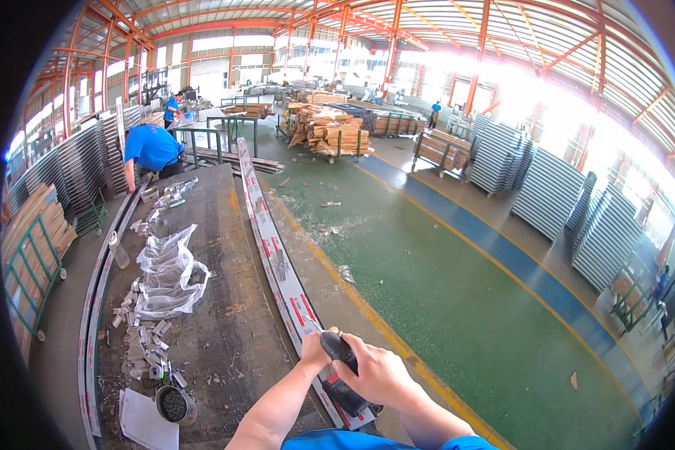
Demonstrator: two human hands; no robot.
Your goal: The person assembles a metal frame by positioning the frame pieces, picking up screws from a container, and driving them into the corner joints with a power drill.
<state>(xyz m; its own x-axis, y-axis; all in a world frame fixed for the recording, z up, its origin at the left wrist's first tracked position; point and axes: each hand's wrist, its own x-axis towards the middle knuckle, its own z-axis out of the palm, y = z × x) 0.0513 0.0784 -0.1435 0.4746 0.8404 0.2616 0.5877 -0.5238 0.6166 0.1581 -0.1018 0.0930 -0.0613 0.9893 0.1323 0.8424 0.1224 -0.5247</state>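
Observation:
A black cordless drill (339, 349) is in my right hand (379, 373), whose fingers wrap its body; its lower end hangs over a long profile. My left hand (314, 351) is closed beside the drill's front end, just above the same profile; whatever its fingers pinch is hidden. The long metal profile (259, 219), with white film and red printed labels, runs along the right edge of the workbench (229, 300). A small grey metal piece (281, 265) stands on it ahead of my hands.
On the bench lie crumpled white plastic (174, 274), small metal blocks (146, 346), a bucket of screws (174, 405) and a clear bottle (118, 250). Another long profile (90, 337) lines the left edge. A person in blue (153, 147) bends at the far left end.

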